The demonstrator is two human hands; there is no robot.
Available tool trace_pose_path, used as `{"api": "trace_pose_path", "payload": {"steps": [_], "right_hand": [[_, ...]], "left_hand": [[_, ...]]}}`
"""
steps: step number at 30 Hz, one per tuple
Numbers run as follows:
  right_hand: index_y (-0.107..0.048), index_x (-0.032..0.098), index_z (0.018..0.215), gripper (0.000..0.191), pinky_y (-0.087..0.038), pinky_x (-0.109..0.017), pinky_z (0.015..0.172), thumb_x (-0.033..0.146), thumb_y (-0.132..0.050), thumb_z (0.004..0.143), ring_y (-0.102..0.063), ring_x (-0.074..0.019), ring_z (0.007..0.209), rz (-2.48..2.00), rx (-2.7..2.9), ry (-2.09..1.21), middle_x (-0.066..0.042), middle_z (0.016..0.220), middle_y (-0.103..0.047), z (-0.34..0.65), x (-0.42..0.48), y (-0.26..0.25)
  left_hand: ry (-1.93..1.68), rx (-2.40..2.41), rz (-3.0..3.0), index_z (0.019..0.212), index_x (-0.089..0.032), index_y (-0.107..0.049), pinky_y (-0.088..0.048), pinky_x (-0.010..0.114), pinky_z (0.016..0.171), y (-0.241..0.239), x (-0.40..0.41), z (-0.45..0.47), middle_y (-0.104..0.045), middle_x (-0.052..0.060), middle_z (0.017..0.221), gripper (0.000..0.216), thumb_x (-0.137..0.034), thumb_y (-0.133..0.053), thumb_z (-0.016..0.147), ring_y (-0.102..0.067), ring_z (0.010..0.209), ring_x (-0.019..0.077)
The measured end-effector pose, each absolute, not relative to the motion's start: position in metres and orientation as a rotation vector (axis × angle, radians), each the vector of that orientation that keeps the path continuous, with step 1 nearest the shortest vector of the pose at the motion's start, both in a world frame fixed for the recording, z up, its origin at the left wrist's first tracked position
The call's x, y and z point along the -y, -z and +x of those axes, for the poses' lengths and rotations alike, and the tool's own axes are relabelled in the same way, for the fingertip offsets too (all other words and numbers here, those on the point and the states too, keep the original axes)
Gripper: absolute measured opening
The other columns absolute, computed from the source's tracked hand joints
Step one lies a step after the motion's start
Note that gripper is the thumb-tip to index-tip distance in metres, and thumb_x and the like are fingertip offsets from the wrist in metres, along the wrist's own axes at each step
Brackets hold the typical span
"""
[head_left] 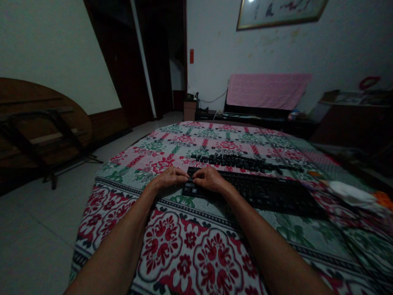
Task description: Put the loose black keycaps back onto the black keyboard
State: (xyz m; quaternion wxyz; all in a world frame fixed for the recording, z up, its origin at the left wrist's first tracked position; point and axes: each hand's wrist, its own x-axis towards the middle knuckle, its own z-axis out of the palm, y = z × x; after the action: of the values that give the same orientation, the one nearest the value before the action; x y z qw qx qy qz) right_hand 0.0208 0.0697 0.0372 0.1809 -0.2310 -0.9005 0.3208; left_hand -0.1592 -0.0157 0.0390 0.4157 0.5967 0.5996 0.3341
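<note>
A black keyboard (270, 190) lies at a slant on the patterned cloth in front of me. Over its left end, my left hand (172, 177) and my right hand (208, 179) come together, fingers bent and pressed closed. Between their fingertips sits a small dark keycap (190, 179), pinched from both sides at the keyboard's surface; its details are too dim to tell. Some keys (194, 190) show just below the fingertips, while my right hand and wrist cover others. Behind the keyboard runs a long, uneven row of loose black keycaps (236, 161).
The table is covered by a red, green and white flowered cloth (184, 254). To the right lie a white crumpled item (351, 193) and an orange object (383, 199). A folded round table (39, 123) leans at the left wall. A pink towel (267, 91) hangs over something dark at the back.
</note>
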Motion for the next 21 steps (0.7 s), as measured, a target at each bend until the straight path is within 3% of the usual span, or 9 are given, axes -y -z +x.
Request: {"api": "trace_pose_path", "payload": {"steps": [10,21], "right_hand": [[-0.066,0.015,0.077,0.024,-0.033,-0.017,0.048,0.028,-0.047,0.072,-0.052,-0.0090,0.056,-0.624,2.559,-0.927,0.000,0.065,-0.062,0.022,-0.069,-0.039],[-0.065,0.015,0.077,0.020,-0.036,-0.018,0.052,0.028,-0.053,0.068,-0.054,-0.0096,0.059,-0.669,2.509,-0.968,0.000,0.068,-0.064,0.018,-0.071,-0.031]], "left_hand": [[-0.829,-1.483,1.471,0.082,-0.010,-0.065,-0.024,0.022,0.045,-0.040,0.015,-0.160,-0.048,-0.001,0.052,0.031,-0.033,-0.060,0.060,-0.036,0.045,0.0063],[-0.832,-1.495,1.420,0.082,-0.010,-0.063,-0.024,0.021,0.043,-0.044,0.019,-0.156,-0.047,-0.002,0.051,0.030,-0.030,-0.060,0.060,-0.036,0.043,0.0056]]}}
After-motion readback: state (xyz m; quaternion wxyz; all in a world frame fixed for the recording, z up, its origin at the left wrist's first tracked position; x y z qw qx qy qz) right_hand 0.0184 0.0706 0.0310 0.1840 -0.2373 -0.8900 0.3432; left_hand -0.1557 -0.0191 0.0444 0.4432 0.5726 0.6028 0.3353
